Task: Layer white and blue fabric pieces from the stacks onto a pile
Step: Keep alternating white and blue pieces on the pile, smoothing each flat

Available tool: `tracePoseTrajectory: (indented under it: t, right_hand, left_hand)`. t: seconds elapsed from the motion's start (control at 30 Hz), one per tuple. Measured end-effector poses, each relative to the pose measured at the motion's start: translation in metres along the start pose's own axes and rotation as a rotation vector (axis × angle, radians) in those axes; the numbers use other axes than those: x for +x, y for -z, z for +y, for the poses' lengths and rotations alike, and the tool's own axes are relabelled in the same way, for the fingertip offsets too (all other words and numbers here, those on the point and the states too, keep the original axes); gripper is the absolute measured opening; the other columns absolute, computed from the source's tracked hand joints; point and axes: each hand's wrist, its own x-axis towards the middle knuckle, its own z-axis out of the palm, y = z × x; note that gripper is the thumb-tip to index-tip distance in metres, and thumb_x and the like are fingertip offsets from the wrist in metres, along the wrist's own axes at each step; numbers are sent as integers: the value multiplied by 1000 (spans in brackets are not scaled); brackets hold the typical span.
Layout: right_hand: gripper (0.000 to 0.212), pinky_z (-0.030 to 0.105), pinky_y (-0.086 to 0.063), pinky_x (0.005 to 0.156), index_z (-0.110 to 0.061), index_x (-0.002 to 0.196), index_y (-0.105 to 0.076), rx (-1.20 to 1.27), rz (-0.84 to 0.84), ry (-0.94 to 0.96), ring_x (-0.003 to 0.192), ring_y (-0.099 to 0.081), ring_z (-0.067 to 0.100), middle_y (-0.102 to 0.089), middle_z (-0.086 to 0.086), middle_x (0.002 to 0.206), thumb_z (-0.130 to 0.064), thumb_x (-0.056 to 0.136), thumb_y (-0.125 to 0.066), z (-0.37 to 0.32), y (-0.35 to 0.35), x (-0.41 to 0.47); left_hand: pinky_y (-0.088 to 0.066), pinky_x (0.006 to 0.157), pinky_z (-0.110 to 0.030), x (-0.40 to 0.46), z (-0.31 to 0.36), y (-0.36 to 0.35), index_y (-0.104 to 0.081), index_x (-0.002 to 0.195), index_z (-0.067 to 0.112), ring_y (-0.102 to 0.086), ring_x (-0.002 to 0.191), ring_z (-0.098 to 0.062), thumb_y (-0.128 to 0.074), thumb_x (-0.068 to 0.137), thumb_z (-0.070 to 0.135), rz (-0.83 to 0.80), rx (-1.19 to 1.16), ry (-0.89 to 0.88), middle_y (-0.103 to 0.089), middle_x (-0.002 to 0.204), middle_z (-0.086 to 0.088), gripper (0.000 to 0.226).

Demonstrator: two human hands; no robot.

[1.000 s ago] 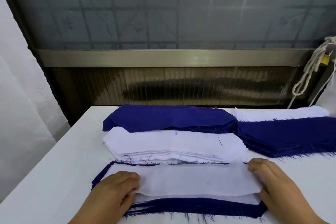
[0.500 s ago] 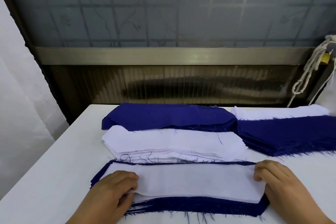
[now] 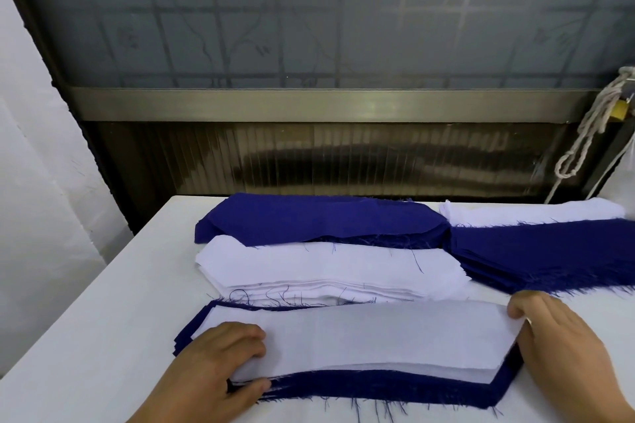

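Up front, left hand pinching the long white fabric piece lying on the blue-edged pile, right hand gripping its other end, white stack just behind.

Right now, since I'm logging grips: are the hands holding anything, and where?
Both hold the top white piece by its ends: left hand pinches the left end, right hand the right.
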Motion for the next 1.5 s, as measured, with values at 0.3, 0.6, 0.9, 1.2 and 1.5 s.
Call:
tracePoseTrajectory:
  t: [0.3,0.6,0.9,1.2,1.5]
  right_hand:
    - [20,4,-31,88,-10,87,-67,229,-30,184,92,-50,9,-62,0,96,-21,87,-50,-26,15,-2]
    - [7,20,-45,65,-26,74,-67,237,-211,372,69,-55,6,-59,-17,82,-20,73,-72,-33,13,-5]
    - [12,19,-44,59,-23,73,-66,256,-168,305,67,-57,6,-59,-16,78,-15,81,-71,-41,0,19]
    - [47,26,-39,107,-22,136,-52,200,-239,217,130,-45,12,-50,-8,140,-16,91,-63,-67,-59,108]
    - [37,25,-41,103,-21,133,-58,-48,-285,270,124,-55,13,-57,-6,137,-18,97,-53,-63,-88,129]
  left_hand:
    - [-43,86,-12,3,2,-2,-75,95,31,-54,104,6,-39,90,66,36,21,-22,-64,111,21,51]
    - [-47,81,-17,3,-7,-8,-75,91,31,-58,97,0,-47,92,60,10,49,-113,-67,106,16,40]
    - [-40,87,-4,26,-4,0,-75,90,31,-55,97,10,-45,92,63,29,-40,-11,-65,103,24,44]
    - [-43,99,-26,120,-38,-14,-62,127,17,-57,118,-16,-67,89,24,68,223,220,-61,129,3,39]
    - [-48,98,-32,147,-69,-29,-59,131,17,-54,123,-18,-54,96,27,-127,429,250,-58,136,1,37]
